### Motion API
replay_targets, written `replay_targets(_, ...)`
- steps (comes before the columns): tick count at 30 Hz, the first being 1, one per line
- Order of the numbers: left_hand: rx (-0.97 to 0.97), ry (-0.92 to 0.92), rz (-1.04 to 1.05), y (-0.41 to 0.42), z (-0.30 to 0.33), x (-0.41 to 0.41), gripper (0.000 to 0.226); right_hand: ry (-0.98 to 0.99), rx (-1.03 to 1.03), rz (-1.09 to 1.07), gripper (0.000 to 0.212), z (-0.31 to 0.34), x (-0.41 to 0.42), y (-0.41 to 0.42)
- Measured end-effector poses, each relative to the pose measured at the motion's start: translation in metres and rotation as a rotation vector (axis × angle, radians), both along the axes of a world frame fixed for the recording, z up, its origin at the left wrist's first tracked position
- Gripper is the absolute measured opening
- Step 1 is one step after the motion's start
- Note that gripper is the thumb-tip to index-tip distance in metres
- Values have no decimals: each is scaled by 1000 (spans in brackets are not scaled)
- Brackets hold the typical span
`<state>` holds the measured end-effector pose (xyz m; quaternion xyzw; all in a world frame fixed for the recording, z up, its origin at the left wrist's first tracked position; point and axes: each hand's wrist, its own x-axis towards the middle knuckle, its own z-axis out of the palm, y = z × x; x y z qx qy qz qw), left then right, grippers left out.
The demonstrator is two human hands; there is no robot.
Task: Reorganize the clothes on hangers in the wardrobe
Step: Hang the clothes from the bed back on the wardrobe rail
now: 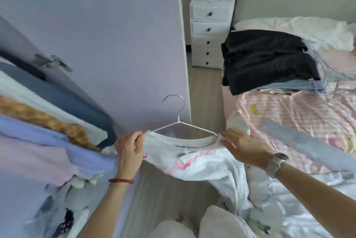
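White tee (192, 158) on a hanger (178, 122) hangs between the 2 hands: left hand (129, 149) pinches its left shoulder, right hand (243, 146) grips the right shoulder, fingers curled on fabric.

Home bedroom: bed (300, 122), drawer unit (210, 31), wardrobe door (96, 35).

Hanger (178, 122): white-coated wire, bare shiny metal hook. T-shirt (192, 160) between the fingers (139, 135): soft matt white cloth. Floor (204, 91): matt wood-look.

Both hands (129, 148) (243, 146) pinch a white T-shirt (192, 158) onto a hanger (178, 122).
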<state>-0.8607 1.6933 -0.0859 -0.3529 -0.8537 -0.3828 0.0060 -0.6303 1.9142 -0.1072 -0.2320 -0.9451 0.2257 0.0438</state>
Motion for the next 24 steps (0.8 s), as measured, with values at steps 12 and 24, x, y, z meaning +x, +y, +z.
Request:
replay_targets(12, 183, 109, 796, -254, 37, -76, 25, 327, 54, 657, 24, 87, -195, -191)
replay_targets(24, 387, 336, 1094, -339, 131, -84, 39, 189, 51, 971, 35, 161, -332, -318)
